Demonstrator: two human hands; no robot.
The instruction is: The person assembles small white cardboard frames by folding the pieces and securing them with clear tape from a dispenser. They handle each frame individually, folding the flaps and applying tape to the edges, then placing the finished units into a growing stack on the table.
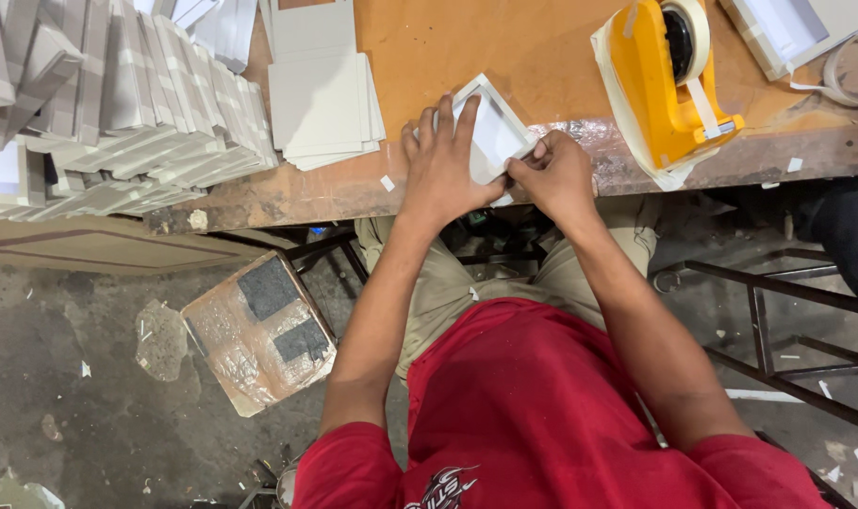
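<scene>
White card, a small shallow box tray point(490, 132), sits at the near edge of the worn orange workbench point(504, 47). My left hand point(440, 160) lies flat across it, fingers spread, pinning it; my right hand point(556, 174) pinches its near corner. I judge I'm taping that corner. Next calls for steady pressure and fresh tape from the yellow dispenser point(669, 80) nearby.

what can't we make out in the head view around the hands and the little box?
- Small white box: near corner hidden by the left hand and right hand.
- Right fingertips: curled under, contact point not visible.
- Tape dispenser: roll top cut off by the frame edge.
- Stacked boards: run off the left edge.
</scene>
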